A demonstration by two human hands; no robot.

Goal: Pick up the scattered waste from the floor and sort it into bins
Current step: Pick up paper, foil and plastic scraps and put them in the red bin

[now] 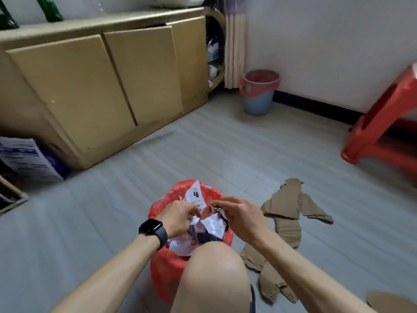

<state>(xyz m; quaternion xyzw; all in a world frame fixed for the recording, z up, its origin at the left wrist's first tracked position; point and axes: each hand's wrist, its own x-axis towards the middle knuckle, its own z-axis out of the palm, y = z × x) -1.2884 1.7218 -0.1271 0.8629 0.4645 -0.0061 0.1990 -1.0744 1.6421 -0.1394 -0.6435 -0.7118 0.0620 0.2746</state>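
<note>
Down at 6 o'clock, the crouching person holds both hands over a red-lined bin (162,267) stuffed with paper scraps (212,224): the left hand (178,214) has its fingers curled around a white paper slip (195,194), and the right hand (240,214) pinches a small scrap (215,203) too blurred to name. Torn cardboard pieces (291,199) lie on the floor (203,150) at 4 o'clock, just beside the bin. A second blue bin (258,100) stands by the wall at 1 o'clock, and a red plastic stool (381,123) at 3 o'clock.
</note>
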